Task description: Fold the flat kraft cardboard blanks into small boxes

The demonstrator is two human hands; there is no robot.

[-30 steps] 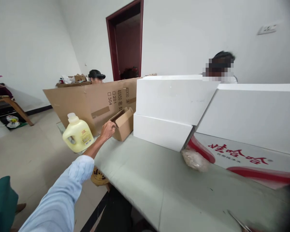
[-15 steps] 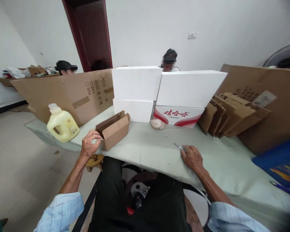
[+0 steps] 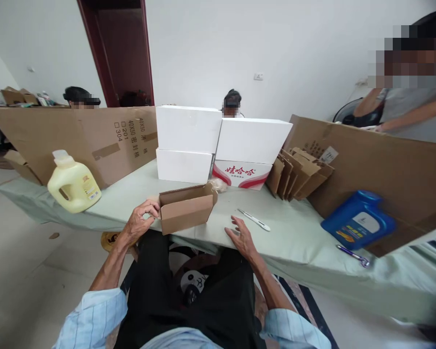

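Note:
A small brown cardboard box [image 3: 187,213] stands open-topped near the table's front edge. My left hand [image 3: 142,220] is closed at its left end, thumb and fingers pinched at the end flap. To the right of the box, my right hand [image 3: 241,236] holds nothing, its fingers apart and slightly curled just over the tabletop. A slim white-handled craft knife [image 3: 254,220] lies on the cloth just beyond that hand. Behind the box sits a small crumpled clear plastic bundle [image 3: 218,184].
White boxes [image 3: 189,128] are stacked at the back of the green-clothed table [image 3: 131,179]. A yellow jug [image 3: 74,183] stands left; folded cardboard pieces [image 3: 298,172], a blue bottle [image 3: 359,220] and a purple-handled tool [image 3: 352,255] are right. Cardboard panels [image 3: 378,184] flank the table, with people beyond.
My right hand has let go of the knife, which now lies on the table, and has moved left toward the box. The box has turned slightly. My view has swung right.

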